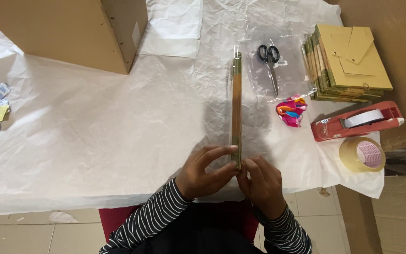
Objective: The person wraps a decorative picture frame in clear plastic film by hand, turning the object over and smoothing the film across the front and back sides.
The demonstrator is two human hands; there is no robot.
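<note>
From the head camera I see both hands, left hand [205, 171] and right hand [261, 183], pinching the near end of a thin flat book [236, 110] standing on edge on the paper-covered desk [95, 131]. Its long axis runs straight away from me, just left of the scissors [269, 63].
</note>
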